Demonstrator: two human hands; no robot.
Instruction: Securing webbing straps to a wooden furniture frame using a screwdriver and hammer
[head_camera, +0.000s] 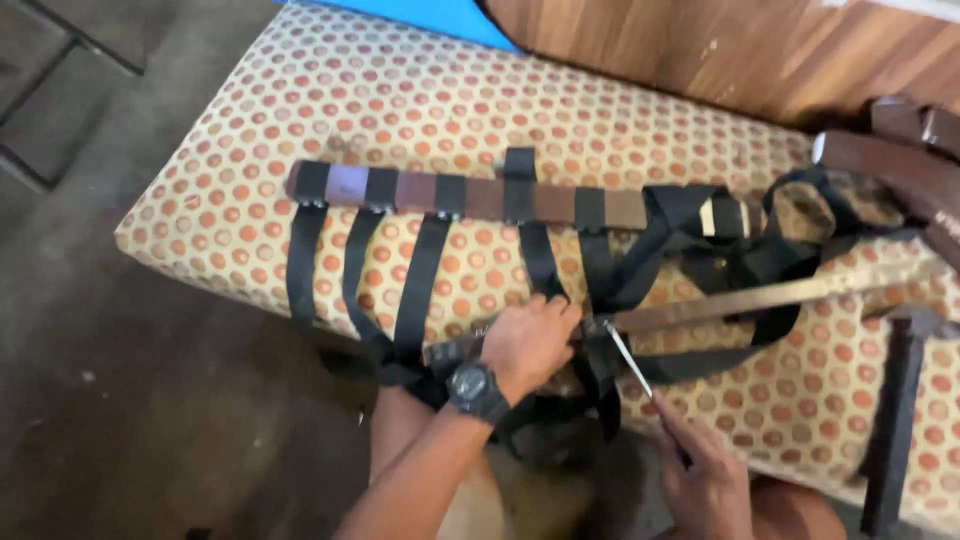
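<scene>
Dotted cushion (250, 120) fills the head view, with wood panelling behind and dark floor to the left. Across it lies a wooden slat (470, 195), long axis left to right, black straps (418, 280) hanging from it toward me. My left hand (528, 340) is clenched on the near slat (760, 298) where the straps bunch. My right hand (705, 480) grips a thin metal tool (630, 362), tip angled up-left to that same joint, just right of my left grip. So the right hand is nearer.
</scene>
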